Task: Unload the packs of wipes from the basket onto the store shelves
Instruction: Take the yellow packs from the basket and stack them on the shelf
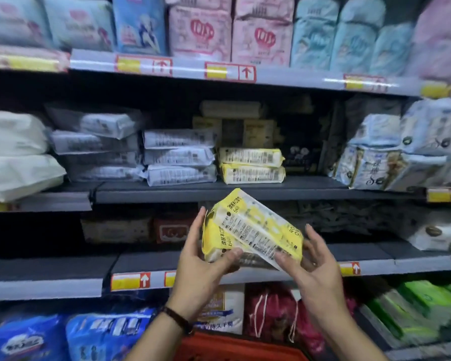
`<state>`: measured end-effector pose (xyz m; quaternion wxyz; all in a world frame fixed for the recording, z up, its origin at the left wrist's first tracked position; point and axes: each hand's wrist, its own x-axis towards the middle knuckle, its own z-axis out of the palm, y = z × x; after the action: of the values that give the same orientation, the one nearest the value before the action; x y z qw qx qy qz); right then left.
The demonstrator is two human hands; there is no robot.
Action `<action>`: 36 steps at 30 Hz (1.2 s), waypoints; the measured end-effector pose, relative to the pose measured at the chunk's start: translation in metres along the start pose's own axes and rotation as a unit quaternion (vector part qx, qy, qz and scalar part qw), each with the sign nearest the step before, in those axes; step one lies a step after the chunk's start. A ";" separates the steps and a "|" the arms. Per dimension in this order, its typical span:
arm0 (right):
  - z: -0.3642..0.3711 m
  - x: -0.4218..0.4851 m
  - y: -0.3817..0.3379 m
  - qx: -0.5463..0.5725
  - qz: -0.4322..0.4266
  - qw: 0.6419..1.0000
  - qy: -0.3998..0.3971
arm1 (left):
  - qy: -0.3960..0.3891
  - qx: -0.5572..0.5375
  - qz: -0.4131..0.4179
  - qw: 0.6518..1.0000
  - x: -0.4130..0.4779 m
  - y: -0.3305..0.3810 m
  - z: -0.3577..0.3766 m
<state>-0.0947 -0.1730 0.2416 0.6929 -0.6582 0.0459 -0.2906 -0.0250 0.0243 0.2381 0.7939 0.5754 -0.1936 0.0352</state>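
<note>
Two yellow-and-white packs of wipes (253, 230), one stacked on the other and tilted, are held in front of the shelves. My left hand (201, 267) grips their left end, thumb on the near side. My right hand (307, 264) supports the right end from below with fingers spread. Two matching yellow packs (250, 165) lie stacked on the middle shelf (219, 192) straight above. The red basket (235, 347) shows only its rim at the bottom edge, between my forearms.
White and grey packs (177, 157) fill the middle shelf left of the yellow ones; pale blue packs (391, 157) stand to the right. A dark gap sits beside the yellow stack. Pink and blue packs line the top shelf; blue, red and green goods sit below.
</note>
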 end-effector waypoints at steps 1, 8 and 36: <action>0.003 0.009 -0.014 0.009 -0.014 1.000 0.008 | -0.006 -0.001 0.012 1.000 0.007 0.013 0.005; 0.039 0.070 -0.081 0.058 -0.041 0.996 0.050 | 0.011 -0.027 0.055 0.998 0.061 0.073 0.039; 0.036 0.236 -0.146 -0.290 -0.058 0.955 0.009 | 0.102 0.520 0.099 0.842 0.229 0.109 0.074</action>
<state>0.0667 -0.2452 0.4585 0.4538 -0.8296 0.0963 -0.3107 0.1362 -0.0459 0.4347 0.3853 0.8748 -0.1208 0.2677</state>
